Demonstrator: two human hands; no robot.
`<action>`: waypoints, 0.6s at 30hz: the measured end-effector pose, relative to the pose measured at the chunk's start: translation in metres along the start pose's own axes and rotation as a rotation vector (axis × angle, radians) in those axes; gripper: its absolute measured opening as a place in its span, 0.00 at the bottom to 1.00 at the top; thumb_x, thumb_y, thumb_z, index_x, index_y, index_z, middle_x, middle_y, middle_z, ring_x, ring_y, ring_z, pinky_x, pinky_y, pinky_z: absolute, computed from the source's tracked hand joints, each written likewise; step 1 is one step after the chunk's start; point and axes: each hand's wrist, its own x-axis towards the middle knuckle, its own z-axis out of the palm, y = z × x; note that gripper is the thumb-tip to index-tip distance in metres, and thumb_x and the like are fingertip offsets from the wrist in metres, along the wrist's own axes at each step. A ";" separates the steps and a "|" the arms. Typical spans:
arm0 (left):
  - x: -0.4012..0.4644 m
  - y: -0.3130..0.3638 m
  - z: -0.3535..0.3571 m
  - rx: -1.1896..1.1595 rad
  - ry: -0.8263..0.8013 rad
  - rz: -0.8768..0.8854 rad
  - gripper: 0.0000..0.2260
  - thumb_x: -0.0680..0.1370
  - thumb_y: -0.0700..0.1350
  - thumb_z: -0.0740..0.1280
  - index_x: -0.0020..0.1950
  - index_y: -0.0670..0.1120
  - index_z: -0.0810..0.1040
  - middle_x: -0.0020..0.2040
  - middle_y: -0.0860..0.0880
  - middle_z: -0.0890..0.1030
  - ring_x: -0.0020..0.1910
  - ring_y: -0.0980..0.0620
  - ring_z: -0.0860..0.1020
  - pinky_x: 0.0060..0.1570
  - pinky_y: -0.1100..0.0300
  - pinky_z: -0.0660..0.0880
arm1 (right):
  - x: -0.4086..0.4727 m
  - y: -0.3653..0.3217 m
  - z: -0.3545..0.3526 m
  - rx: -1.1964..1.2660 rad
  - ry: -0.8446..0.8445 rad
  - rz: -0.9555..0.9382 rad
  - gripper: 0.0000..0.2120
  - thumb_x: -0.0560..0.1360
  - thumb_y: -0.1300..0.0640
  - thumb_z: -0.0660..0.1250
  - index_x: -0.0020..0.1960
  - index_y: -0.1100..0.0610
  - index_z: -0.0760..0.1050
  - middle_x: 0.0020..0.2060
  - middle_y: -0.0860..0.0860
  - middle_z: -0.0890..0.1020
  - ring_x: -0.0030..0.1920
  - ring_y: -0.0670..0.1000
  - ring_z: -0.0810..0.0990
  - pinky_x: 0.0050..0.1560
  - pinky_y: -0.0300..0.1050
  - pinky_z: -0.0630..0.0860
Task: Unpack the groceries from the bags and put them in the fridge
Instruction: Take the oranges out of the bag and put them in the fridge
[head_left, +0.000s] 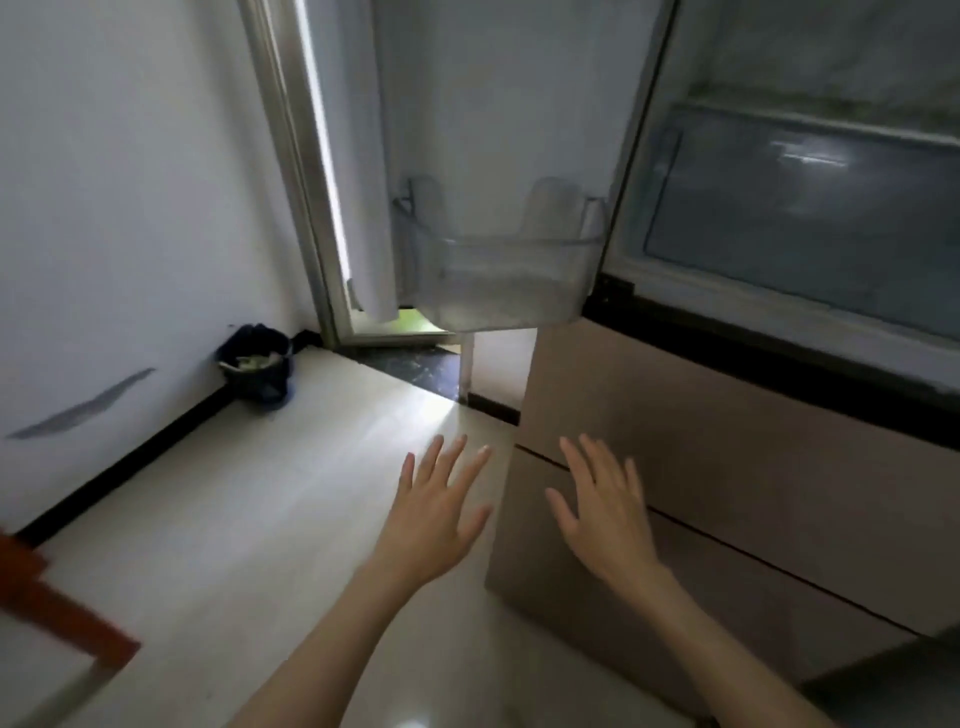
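The fridge (727, 467) stands at the right, its upper door (467, 130) swung open to the left. A clear door bin (509, 280) hangs on that door and looks empty. Inside the open compartment a glass shelf (810, 124) and a clear drawer (805, 228) show dimly. Below are beige drawer fronts, both closed. My left hand (436, 514) hovers over the floor with fingers spread and nothing in it. My right hand (608, 514) is spread in front of the lower drawer fronts, also holding nothing. No grocery bags are in view.
A small dark waste bin (257, 371) with a liner sits in the corner by the white wall. A doorway with a dark threshold (410, 364) lies behind the fridge door. A red-brown wooden furniture edge (57, 608) juts in at the lower left. The floor is pale tile.
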 end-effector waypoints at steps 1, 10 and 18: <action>-0.015 -0.017 0.000 -0.001 -0.007 -0.055 0.32 0.72 0.64 0.39 0.76 0.56 0.50 0.77 0.50 0.49 0.76 0.47 0.44 0.72 0.46 0.43 | 0.002 -0.019 0.010 0.005 -0.048 -0.039 0.28 0.80 0.46 0.55 0.76 0.51 0.51 0.76 0.52 0.55 0.76 0.52 0.50 0.74 0.54 0.44; -0.119 -0.167 -0.025 0.021 0.072 -0.590 0.26 0.79 0.61 0.49 0.75 0.59 0.45 0.77 0.53 0.44 0.76 0.49 0.40 0.67 0.52 0.34 | 0.044 -0.213 0.092 0.076 -0.240 -0.430 0.29 0.79 0.42 0.52 0.76 0.48 0.48 0.77 0.50 0.53 0.77 0.53 0.48 0.74 0.52 0.40; -0.181 -0.320 -0.093 0.044 0.169 -0.905 0.26 0.80 0.58 0.52 0.76 0.55 0.48 0.77 0.50 0.46 0.76 0.48 0.41 0.73 0.48 0.43 | 0.114 -0.410 0.148 0.189 -0.264 -0.728 0.28 0.79 0.44 0.56 0.76 0.52 0.54 0.75 0.54 0.59 0.76 0.54 0.54 0.74 0.55 0.49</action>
